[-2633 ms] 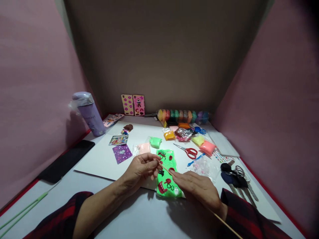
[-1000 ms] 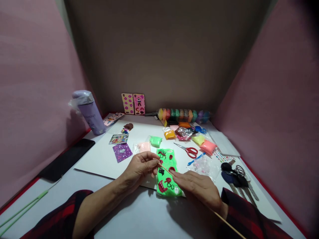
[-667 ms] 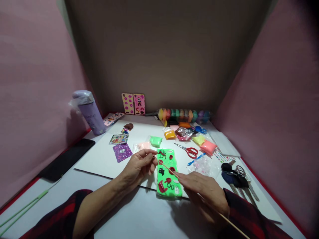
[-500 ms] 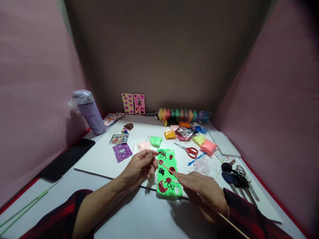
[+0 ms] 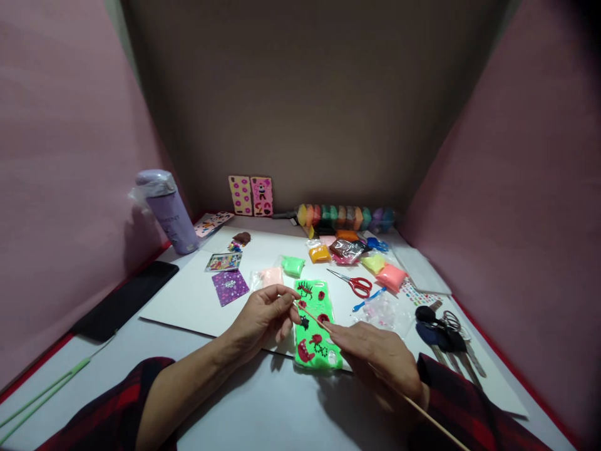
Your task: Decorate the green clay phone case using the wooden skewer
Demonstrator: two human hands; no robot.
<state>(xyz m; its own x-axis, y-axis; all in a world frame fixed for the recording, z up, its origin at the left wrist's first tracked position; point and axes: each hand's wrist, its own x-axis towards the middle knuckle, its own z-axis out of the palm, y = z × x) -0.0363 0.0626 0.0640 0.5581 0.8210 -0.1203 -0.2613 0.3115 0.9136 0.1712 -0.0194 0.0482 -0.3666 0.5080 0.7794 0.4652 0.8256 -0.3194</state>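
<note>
A phone case (image 5: pixel 312 335) covered in bright green clay, with red and black shapes on it, lies at the board's front edge. Over its left side is my left hand (image 5: pixel 265 313), thumb and forefinger pinched at the tip of a thin wooden stick (image 5: pixel 434 421); anything tiny between them is too small to make out. The stick slants down to the right, passing under my right hand (image 5: pixel 378 357), whose fingers are closed round it. Pink clay (image 5: pixel 271 277) and a green clay packet (image 5: pixel 293 266) lie just behind the case.
Red scissors (image 5: pixel 359 286), a blue tool (image 5: pixel 369 300) and a crumpled plastic bag (image 5: pixel 382 312) lie right of the case. Keys (image 5: pixel 451 338) are further right. A purple bottle (image 5: pixel 171 216) and a black phone (image 5: pixel 126 300) stand and lie left. Clay packets (image 5: pixel 347 250) sit behind.
My right hand has shifted slightly left along with the stick's near part. My left thumb and forefinger have drawn closer together at the stick's tip.
</note>
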